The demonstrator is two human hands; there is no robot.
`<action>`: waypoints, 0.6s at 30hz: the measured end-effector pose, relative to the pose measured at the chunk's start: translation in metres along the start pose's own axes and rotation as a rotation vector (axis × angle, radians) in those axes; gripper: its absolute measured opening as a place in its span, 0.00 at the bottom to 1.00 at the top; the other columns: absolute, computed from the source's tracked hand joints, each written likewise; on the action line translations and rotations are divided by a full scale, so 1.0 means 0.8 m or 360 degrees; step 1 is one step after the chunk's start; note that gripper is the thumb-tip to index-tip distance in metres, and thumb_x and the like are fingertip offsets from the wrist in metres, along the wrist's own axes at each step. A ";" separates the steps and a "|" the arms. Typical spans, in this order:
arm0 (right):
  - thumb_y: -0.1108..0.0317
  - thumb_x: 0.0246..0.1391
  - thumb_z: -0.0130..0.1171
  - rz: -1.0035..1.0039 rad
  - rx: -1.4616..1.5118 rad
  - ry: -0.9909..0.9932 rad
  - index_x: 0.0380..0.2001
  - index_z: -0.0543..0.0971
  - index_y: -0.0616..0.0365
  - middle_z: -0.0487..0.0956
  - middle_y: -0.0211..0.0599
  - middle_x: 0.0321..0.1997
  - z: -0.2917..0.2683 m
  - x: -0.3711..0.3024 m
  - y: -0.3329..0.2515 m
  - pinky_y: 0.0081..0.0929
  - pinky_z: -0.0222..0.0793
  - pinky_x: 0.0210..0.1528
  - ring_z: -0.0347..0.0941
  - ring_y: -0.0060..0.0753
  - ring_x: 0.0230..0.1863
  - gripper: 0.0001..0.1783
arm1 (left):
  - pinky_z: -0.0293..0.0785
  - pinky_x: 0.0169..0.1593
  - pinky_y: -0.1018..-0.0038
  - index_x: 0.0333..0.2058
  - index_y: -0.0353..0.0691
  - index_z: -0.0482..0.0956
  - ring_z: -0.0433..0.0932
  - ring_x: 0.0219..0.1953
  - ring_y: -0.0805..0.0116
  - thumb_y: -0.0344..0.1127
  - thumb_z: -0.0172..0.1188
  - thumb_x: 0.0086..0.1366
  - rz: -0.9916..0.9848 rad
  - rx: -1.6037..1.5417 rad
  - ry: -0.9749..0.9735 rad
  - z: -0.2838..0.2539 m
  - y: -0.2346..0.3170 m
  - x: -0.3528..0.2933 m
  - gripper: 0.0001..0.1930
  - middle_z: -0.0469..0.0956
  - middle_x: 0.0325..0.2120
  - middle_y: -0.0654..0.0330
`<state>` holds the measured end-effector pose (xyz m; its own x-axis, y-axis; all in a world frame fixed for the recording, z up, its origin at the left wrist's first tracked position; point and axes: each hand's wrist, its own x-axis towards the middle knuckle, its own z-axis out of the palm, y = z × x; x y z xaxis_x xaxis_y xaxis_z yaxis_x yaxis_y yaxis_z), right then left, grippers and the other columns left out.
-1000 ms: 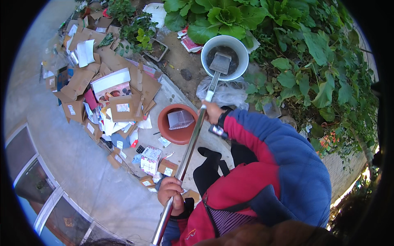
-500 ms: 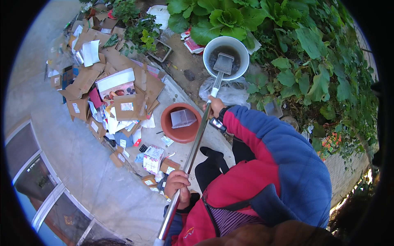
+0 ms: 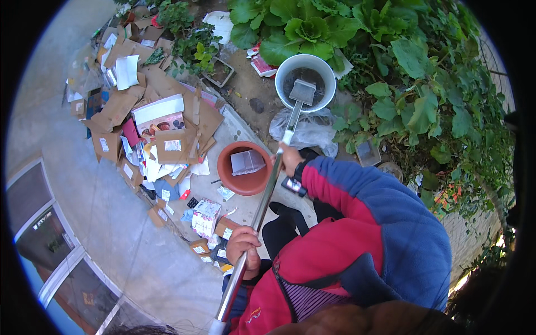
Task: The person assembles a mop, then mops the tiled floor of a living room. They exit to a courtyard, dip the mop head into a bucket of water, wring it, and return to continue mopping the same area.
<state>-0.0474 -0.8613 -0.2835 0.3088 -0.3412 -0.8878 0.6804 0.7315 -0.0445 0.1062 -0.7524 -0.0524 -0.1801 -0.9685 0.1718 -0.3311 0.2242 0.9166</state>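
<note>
A long metal-handled mop (image 3: 266, 196) with a flat grey rectangular head slants up from the lower edge. Its head rests tilted in a white bucket (image 3: 334, 84) holding dark water. Higher on the handle, my right hand (image 3: 290, 159) is wrapped round it, just below a white joint. My left hand (image 3: 244, 247) grips the same pole lower down, near my body. Close by the pole on its left stands a terracotta-coloured pot (image 3: 223, 174) with a pale box-like piece (image 3: 245, 161) inside. Crumpled clear plastic (image 3: 312, 132) lies below the bucket.
Flattened cardboard (image 3: 114, 109) and papers heap up at the left. A flower-printed white box (image 3: 206, 216) stands near my left hand. Leafy plants (image 3: 413, 106) crowd the far and right sides. Framed glass panels (image 3: 50, 237) are at the lower left.
Both hands keep their hold on the mop handle. My right hand sits slightly lower, and the mop head has shifted a little down within the bucket. The view has moved slightly.
</note>
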 end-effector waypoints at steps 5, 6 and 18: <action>0.46 0.62 0.44 0.0329 -0.0148 -0.0568 0.38 0.68 0.51 0.81 0.40 0.28 0.039 -0.141 0.110 0.19 0.52 0.17 0.66 0.24 0.17 0.19 | 0.71 0.34 0.67 0.20 0.39 0.65 0.73 0.29 0.58 0.40 0.53 0.61 -0.0039 -0.0034 0.0169 0.001 -0.005 0.002 0.15 0.72 0.17 0.58; 0.47 0.62 0.44 0.0227 -0.0161 -0.0584 0.39 0.67 0.50 0.81 0.39 0.28 0.037 -0.133 0.104 0.19 0.49 0.16 0.67 0.22 0.18 0.18 | 0.71 0.34 0.67 0.19 0.39 0.65 0.73 0.29 0.58 0.40 0.53 0.61 -0.0038 -0.0066 0.0236 0.001 -0.005 0.005 0.15 0.72 0.17 0.58; 0.56 0.58 0.53 -0.0310 -0.0359 0.0198 0.34 0.69 0.58 0.75 0.42 0.19 -0.124 0.246 -0.063 0.31 0.58 0.09 0.75 0.37 0.17 0.15 | 0.73 0.34 0.68 0.19 0.39 0.67 0.75 0.31 0.58 0.41 0.56 0.61 -0.0115 -0.0089 0.0215 0.014 -0.002 -0.017 0.16 0.75 0.19 0.59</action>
<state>-0.0867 -0.9074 -0.5015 0.0942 -0.4228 -0.9013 0.5499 0.7768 -0.3070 0.0990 -0.7385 -0.0598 -0.0304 -0.9884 0.1485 -0.2859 0.1509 0.9463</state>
